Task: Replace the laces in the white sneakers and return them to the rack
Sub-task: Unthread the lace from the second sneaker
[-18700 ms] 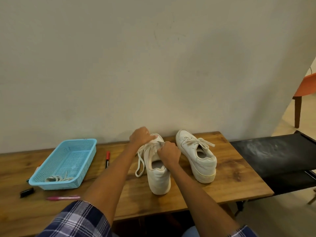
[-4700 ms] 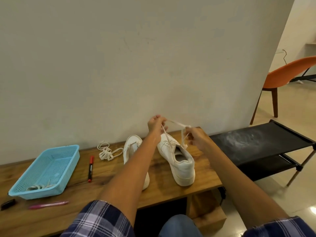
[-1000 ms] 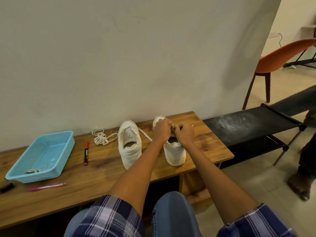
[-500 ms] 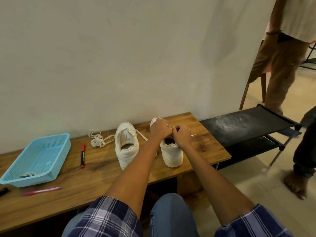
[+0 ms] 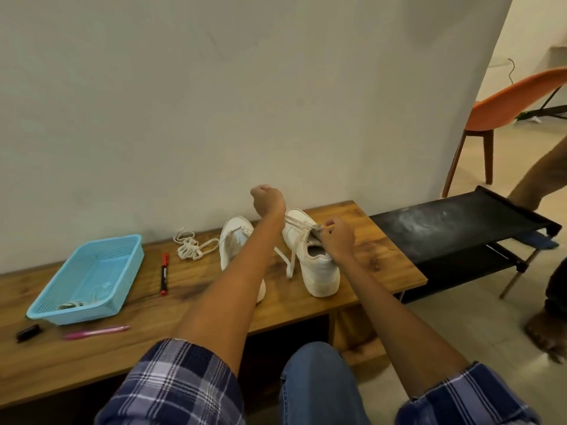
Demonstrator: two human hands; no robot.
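Head view. I note my left hand [image 5: 267,200] raised above the worktop [image 5: 92,348], fingers curled, pulling a lace [image 5: 299,224] taut out of the right sneaker [image 5: 316,265]. My right hand [image 5: 337,237] rests on that sneaker's tongue area, fingertips pinching the lace at the eyelets. A loose lace end hangs down the sneaker's side at 9 o'clock of it. The left sneaker [image 5: 233,243] stands just beside, partly hidden by my forearm. At its 10 o'clock lies a bundled lace [image 5: 190,248]; further toward 9 o'clock, a red marker [image 5: 164,273] and a blue basket [image 5: 61,311]. The black rack [image 5: 460,228] stands at 3 o'clock, off the worktop's end.
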